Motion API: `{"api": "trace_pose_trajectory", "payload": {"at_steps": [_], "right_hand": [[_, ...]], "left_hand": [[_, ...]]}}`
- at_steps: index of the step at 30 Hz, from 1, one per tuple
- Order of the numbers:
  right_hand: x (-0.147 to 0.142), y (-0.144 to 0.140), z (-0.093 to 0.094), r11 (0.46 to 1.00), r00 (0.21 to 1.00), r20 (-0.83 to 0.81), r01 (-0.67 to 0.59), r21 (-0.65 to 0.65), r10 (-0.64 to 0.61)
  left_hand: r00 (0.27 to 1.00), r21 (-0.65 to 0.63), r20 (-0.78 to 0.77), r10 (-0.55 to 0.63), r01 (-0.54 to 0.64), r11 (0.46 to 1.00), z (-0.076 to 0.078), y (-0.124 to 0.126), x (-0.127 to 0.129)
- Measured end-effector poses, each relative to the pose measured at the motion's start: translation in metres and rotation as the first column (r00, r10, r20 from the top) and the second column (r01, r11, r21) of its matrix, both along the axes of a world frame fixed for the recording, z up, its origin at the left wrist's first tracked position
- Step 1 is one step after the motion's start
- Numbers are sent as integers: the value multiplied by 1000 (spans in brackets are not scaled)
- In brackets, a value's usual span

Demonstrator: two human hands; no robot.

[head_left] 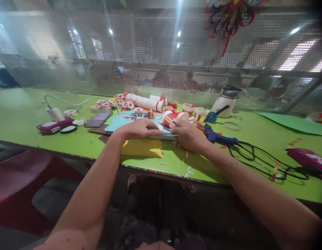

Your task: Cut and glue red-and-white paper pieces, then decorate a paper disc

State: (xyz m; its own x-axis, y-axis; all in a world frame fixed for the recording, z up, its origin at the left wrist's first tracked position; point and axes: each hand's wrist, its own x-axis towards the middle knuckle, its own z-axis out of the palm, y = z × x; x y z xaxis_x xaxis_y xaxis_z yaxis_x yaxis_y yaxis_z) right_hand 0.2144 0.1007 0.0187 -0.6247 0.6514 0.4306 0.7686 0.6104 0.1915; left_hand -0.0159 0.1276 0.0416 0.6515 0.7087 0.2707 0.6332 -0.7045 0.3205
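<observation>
My left hand [140, 128] rests on a stack of coloured paper, fingers curved forward with a gap between thumb and fingers. Light blue sheets [116, 122] lie on top, and a yellow sheet [142, 148] sticks out at the front. Just right of it, my right hand [188, 135] is closed at the edge of the stack; what its fingers pinch is hidden. Beyond those fingers two red-and-white paper cups [169, 118] lie on their sides. A blue glue gun [219, 138] lies right of my right hand.
Behind the papers are a long tube of joined paper cups [145, 102] and cut cup rings [189, 108]. A phone [99, 118] and a purple power strip [55, 125] lie left. A white bottle [224, 102] stands back right. Black cable [254, 156] loops across the green table [265, 139].
</observation>
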Motion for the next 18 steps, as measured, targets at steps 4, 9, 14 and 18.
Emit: {"api": "trace_pose_trajectory", "payload": {"at_steps": [4,9,14,18], "right_hand": [[-1,6,3,999,994,-112,3,34,1],[2,8,-2,998,968,-244,-52,21,55],[-5,-22,2,974,914,-399,15,225,78],[-23,-49,5,969,971,-10,-238,68,239]], "left_hand": [[991,17,-129,20,-18,1000,-2,-4,0],[976,255,-157,152,-108,961,-17,8,6],[970,298,-122,209,-165,940,-18,15,8],[971,326,-116,208,-161,932,-15,14,9]]}}
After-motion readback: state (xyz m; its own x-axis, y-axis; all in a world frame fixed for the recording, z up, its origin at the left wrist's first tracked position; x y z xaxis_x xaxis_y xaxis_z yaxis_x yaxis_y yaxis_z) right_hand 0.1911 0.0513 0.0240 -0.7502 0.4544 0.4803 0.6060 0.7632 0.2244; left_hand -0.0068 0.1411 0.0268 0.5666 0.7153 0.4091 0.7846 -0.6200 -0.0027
